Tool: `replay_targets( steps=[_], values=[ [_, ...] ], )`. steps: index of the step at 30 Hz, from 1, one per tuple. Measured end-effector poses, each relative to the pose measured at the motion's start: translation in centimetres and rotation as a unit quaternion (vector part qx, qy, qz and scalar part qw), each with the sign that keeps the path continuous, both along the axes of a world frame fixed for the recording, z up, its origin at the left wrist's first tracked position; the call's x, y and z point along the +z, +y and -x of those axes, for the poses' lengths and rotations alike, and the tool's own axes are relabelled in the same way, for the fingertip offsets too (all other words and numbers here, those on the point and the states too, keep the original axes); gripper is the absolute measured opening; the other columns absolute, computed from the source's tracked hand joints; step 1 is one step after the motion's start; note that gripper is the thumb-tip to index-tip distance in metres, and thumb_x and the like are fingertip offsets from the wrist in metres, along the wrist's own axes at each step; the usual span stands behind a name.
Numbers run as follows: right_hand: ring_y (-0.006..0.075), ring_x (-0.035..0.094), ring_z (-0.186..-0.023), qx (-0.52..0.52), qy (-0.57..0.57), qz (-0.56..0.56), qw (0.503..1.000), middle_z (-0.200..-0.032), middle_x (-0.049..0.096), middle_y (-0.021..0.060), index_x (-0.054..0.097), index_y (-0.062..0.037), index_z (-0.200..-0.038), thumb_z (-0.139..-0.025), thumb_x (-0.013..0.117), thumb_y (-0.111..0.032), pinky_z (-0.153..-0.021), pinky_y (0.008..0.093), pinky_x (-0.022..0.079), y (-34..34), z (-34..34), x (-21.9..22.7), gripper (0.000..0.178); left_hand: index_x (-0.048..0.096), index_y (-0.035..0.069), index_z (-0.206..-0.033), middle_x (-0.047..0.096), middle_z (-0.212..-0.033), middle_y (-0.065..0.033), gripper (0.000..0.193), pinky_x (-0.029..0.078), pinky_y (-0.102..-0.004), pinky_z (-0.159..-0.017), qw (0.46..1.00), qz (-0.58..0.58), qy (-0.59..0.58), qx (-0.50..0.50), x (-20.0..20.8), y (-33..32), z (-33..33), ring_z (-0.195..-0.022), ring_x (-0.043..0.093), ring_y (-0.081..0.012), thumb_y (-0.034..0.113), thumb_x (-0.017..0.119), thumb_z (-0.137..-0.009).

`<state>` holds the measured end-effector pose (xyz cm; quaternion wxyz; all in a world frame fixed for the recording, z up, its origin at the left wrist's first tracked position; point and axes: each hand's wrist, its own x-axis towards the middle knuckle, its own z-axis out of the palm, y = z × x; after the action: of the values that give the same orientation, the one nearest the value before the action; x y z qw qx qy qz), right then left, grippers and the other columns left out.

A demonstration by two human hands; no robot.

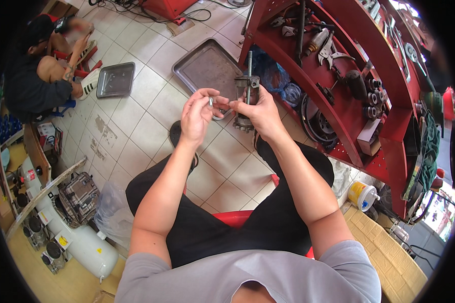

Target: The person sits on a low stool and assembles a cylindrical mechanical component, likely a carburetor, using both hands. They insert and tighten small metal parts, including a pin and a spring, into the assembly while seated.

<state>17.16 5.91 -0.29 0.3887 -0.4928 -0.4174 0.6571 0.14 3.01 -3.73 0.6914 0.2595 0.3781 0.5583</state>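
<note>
My right hand (261, 115) is wrapped round a dark metal cylinder-shaped part (243, 121). A long silvery rod (250, 63) stands out of its upper end, and a block-like collar sits round the rod's base. Left of it, my left hand (196, 115) pinches a small shiny metal piece (211, 101), like a short bolt or pin; its exact kind is too small to tell. The fingertips of both hands are close together in front of a large grey metal tray (199, 50) on the tiled floor. Fingers and palm hide part of the cylinder.
A red tool rack (333, 108) with pliers, sockets and wrenches rises close on my right. Another person (40, 76) sits low at the far left beside a smaller tray (101, 91). A white tank (81, 247) lies at the near left; a yellow-white bucket (360, 196) stands at the right.
</note>
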Motion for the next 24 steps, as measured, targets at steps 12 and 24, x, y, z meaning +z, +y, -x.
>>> replay_targets(
  steps=[12,24],
  values=[
    [0.0147,0.060,-0.064,0.085,-0.165,-0.034,0.982,-0.073,0.062,0.0087,0.054,0.0026,-0.093,-0.065,0.069,-0.012,-0.057,0.0312,0.049,-1.0,0.2,-1.1,0.035,0.056,0.006,-0.105,0.060,-0.091,-0.0050,0.039,0.045,-0.0293,-0.069,0.946,0.267,-0.177,0.056,-2.8,-2.1,-3.8,-0.077,0.054,-0.0150,0.040,0.040,-0.095],
    [0.0085,0.052,-0.066,0.026,-0.189,-0.033,0.981,-0.075,0.056,0.0010,0.056,0.0002,-0.098,-0.069,0.072,-0.010,-0.061,0.0241,0.045,0.2,-0.5,0.9,0.035,0.064,0.008,-0.088,0.053,-0.070,0.0020,0.019,0.040,-0.0255,-0.053,0.930,0.321,0.172,0.043,-20.7,2.3,3.7,-0.061,0.050,-0.0092,0.023,0.052,-0.090]
  ],
)
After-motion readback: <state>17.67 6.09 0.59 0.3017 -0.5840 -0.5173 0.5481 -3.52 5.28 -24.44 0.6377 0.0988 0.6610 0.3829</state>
